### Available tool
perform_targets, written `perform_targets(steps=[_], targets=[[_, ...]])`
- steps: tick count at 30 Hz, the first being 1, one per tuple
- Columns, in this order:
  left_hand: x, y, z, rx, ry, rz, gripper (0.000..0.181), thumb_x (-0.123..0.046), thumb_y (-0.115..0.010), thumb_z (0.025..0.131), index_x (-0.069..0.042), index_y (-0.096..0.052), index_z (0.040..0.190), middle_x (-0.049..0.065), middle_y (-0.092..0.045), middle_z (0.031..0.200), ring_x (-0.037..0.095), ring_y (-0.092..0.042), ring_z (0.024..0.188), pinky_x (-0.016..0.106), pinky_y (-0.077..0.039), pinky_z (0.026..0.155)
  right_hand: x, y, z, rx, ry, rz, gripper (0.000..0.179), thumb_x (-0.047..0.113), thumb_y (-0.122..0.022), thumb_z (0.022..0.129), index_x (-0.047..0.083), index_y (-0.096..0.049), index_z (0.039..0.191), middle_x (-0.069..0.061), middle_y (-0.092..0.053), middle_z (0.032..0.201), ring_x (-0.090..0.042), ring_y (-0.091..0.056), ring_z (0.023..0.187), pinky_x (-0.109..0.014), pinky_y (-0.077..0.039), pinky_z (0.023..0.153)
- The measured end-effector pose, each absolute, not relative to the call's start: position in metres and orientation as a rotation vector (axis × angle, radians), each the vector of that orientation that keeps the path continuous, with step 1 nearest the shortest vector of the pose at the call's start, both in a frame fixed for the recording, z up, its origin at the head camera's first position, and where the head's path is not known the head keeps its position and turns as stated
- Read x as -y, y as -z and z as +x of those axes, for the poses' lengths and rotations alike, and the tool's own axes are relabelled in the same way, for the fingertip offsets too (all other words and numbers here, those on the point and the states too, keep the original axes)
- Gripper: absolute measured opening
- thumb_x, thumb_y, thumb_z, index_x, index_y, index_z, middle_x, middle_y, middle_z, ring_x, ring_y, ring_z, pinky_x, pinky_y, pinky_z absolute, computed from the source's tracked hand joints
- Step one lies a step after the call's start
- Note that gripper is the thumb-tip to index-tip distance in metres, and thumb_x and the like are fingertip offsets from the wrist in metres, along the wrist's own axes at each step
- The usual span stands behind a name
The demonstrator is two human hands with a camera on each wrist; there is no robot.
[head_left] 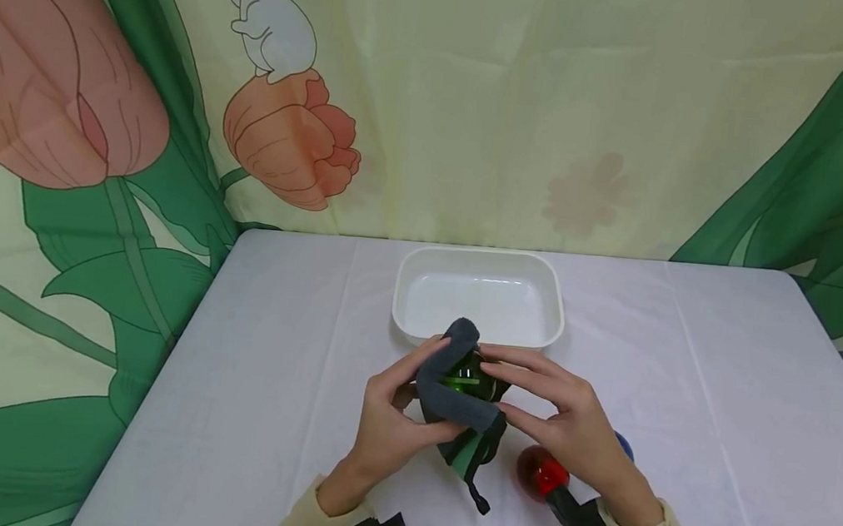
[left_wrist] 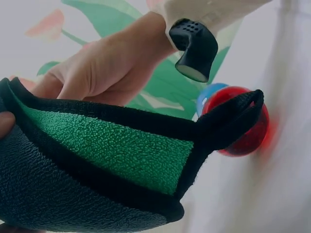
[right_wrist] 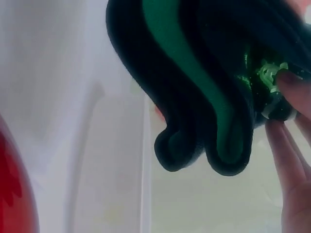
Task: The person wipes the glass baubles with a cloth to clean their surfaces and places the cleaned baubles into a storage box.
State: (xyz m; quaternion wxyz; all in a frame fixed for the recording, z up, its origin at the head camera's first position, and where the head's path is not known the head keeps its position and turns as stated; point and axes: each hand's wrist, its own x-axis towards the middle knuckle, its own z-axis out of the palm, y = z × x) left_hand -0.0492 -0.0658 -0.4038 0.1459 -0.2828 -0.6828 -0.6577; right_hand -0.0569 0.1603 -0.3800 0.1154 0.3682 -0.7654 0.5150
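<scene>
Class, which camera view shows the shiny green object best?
The head view: the shiny green object shows clearest there, within the dark cloth, partly covered by the right hand. The right wrist view shows a dim part near its right edge; the left wrist view shows none, the green there being the cloth's lining.

Studio-like setup, tulip-printed backdrop (head_left: 481, 101) (cartoonish), white tablecloth (head_left: 676, 452)

Two hands (head_left: 401, 432) (head_left: 575, 417), one cloth (head_left: 450, 403), one tray (head_left: 478, 305), three balls (head_left: 462, 377) (head_left: 533, 472) (head_left: 625, 445) — green, red, blue

Head view: high, facing forward-down over table (head_left: 269, 367). Wrist views: close-up, both facing same dark cloth (left_wrist: 107, 145).
</scene>
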Motion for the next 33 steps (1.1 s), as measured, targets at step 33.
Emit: perform_targets(steps=[33], targets=[[0.0649, 0.4025, -0.0487, 1.893, 2.098, -0.778, 0.076, 0.018, -0.078, 0.069, 0.004, -0.052, 0.139, 0.026, -0.055, 0.138, 0.023, -0.063, 0.118, 0.035, -0.055, 0.094, -0.1573, 0.3807, -0.0584, 2.103, -1.423, 1.167, 0.039, 0.027, -0.064, 0.095, 0.002, -0.067, 0.125, -0.015, -0.061, 0.134, -0.016, -0.056, 0.127, -0.021, -0.048, 0.098]])
